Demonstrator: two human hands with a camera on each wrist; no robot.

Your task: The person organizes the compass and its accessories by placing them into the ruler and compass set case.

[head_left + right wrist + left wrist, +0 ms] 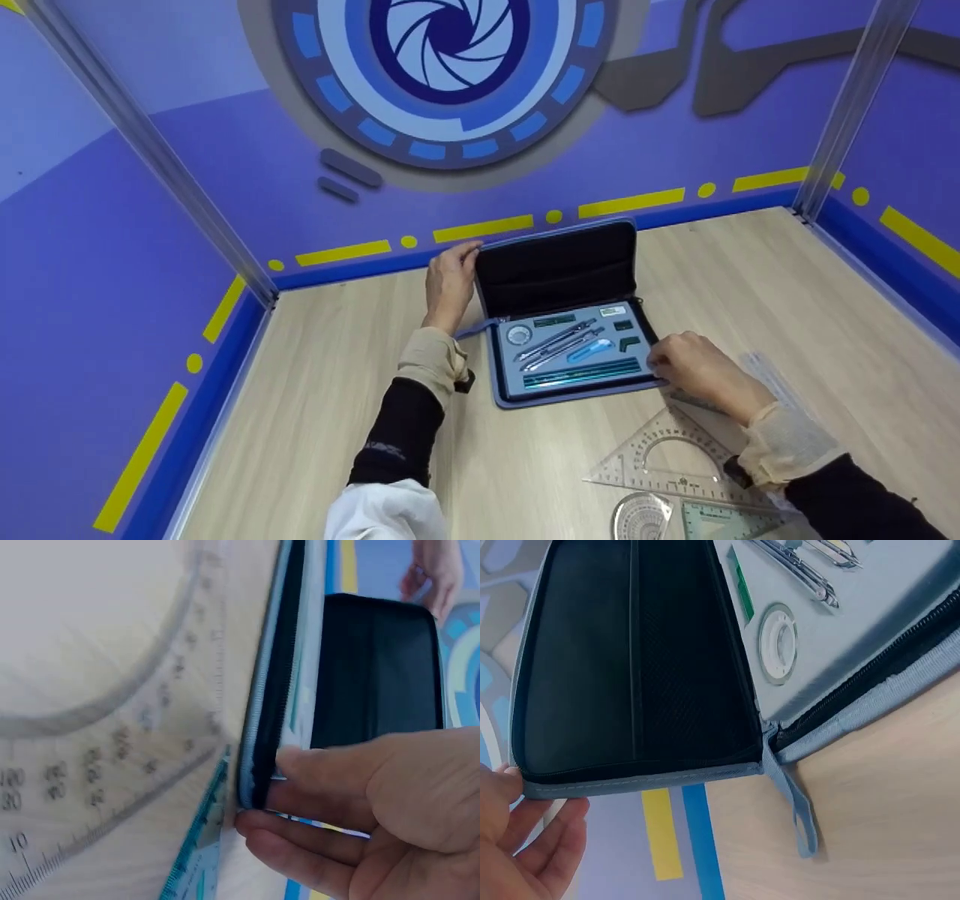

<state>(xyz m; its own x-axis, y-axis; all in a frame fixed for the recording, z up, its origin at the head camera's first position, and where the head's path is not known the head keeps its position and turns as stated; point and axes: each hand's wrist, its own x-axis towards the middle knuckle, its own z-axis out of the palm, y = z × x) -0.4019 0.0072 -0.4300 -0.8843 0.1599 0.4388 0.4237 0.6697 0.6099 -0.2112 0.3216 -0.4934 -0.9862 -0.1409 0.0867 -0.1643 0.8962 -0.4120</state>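
A zippered case stands open on the table, its black-lined lid raised. Inside lies a grey tray with compasses, a tape roll, a light blue cutter-like tool and green pencils. My left hand pinches the lid's upper left corner between thumb and fingers, as the left wrist view shows. At the case's front right corner is my right hand; in the right wrist view its thumb and fingers pinch the case's zippered edge. A strap hangs from the hinge side.
Several clear drawing tools lie at the front right: a large set square, a round protractor, a greenish set square and a ruler partly behind my right wrist. A patterned wall borders the table's back.
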